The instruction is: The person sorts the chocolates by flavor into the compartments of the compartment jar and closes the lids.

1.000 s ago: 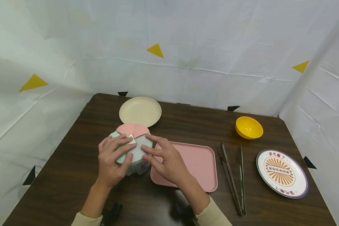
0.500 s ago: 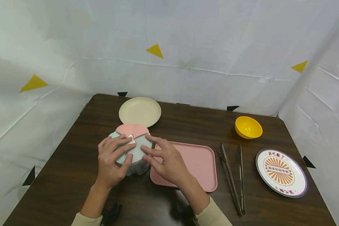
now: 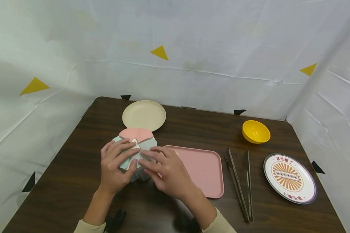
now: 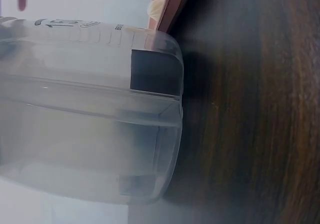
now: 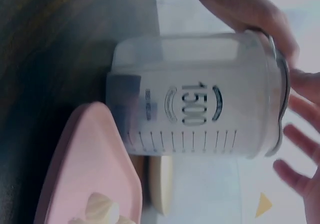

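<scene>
A clear plastic storage canister point(image 3: 140, 175) stands upright at the table's left centre; in the right wrist view the canister point(image 5: 160, 84) shows "1500" and a printed scale. Its segmented lid point(image 3: 136, 133) is pink and pale blue with a white centre piece. My left hand point(image 3: 115, 163) rests on the lid's left side, fingertips at the white piece and thumb near the front. My right hand point(image 3: 172, 173) has its spread fingers over the lid's right side; whether they touch it cannot be told. The left wrist view shows the canister's lower wall point(image 4: 90, 119) close up.
A pink tray point(image 3: 204, 171) lies right of the canister, with pale swirled pieces point(image 5: 102, 209) on its near left part. Behind is a cream plate point(image 3: 144, 115). Metal tongs point(image 3: 240, 191), a yellow bowl point(image 3: 255, 132) and a printed plate point(image 3: 290, 178) lie to the right.
My right hand has shifted left and inward, its fingertips now nearer the lid's centre. My left hand and the canister look unmoved.
</scene>
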Demonstrator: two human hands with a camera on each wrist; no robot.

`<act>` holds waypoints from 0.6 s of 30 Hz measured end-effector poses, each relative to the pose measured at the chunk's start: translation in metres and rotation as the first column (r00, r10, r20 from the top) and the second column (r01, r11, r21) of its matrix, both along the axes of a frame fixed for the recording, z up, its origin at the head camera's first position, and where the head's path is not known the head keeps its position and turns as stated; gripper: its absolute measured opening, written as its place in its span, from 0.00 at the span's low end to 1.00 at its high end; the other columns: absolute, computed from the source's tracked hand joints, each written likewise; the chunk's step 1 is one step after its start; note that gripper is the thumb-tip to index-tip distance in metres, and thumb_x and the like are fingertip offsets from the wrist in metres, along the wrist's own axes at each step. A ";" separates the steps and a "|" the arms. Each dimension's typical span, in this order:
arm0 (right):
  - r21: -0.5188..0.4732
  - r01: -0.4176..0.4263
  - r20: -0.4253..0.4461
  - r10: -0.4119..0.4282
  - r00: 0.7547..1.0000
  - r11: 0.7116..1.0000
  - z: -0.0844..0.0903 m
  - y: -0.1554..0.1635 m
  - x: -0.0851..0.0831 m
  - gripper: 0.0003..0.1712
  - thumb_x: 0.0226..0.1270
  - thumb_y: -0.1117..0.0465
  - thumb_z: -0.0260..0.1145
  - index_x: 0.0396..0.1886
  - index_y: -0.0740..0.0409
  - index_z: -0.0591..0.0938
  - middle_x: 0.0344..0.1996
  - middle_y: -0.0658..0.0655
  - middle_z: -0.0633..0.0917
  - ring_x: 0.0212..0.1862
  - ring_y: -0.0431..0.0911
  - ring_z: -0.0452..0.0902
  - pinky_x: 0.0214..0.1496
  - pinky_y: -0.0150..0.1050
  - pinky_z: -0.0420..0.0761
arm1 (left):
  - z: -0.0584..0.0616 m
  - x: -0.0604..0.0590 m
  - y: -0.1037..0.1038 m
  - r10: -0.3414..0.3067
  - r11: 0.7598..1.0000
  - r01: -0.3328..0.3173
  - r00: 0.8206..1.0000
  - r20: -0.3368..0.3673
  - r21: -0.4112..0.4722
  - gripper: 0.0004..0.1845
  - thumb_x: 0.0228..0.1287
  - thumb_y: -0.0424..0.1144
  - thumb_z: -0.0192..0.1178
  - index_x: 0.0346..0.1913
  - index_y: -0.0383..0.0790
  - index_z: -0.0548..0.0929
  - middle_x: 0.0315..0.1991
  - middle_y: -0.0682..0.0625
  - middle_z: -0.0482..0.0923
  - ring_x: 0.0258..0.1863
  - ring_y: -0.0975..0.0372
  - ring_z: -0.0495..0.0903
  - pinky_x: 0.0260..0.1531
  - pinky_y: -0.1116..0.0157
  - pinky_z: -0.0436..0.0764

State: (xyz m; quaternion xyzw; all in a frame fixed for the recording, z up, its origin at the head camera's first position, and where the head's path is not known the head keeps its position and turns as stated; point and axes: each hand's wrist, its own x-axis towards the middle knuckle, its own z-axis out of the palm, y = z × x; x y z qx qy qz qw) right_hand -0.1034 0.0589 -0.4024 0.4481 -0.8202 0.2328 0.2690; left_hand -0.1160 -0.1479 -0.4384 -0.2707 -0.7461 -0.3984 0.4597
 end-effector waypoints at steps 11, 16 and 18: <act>0.065 -0.040 -0.014 0.041 0.999 0.997 0.002 -0.005 0.002 0.24 0.64 0.58 0.69 0.60 0.45 0.82 0.57 0.47 0.80 0.59 0.44 0.73 0.62 0.40 0.70 | 0.000 0.002 -0.011 0.051 0.995 -0.046 0.997 0.055 -0.092 0.21 0.63 0.51 0.56 0.45 0.39 0.88 0.51 0.42 0.83 0.58 0.45 0.76 0.63 0.39 0.54; 0.076 -0.023 -0.020 0.025 1.000 0.997 0.003 -0.003 -0.002 0.22 0.64 0.56 0.69 0.58 0.42 0.83 0.54 0.48 0.80 0.58 0.44 0.73 0.61 0.40 0.70 | -0.002 0.004 -0.019 0.080 0.988 -0.066 0.992 0.098 -0.138 0.25 0.66 0.57 0.52 0.48 0.40 0.88 0.55 0.43 0.81 0.62 0.45 0.73 0.64 0.37 0.51; 0.081 -0.010 -0.017 0.011 1.000 0.997 0.003 -0.001 -0.005 0.20 0.65 0.56 0.67 0.57 0.42 0.84 0.54 0.49 0.79 0.57 0.45 0.73 0.62 0.41 0.70 | -0.002 0.005 -0.020 0.084 0.988 -0.072 0.993 0.088 -0.135 0.26 0.66 0.57 0.51 0.46 0.40 0.88 0.53 0.42 0.82 0.62 0.44 0.72 0.64 0.37 0.51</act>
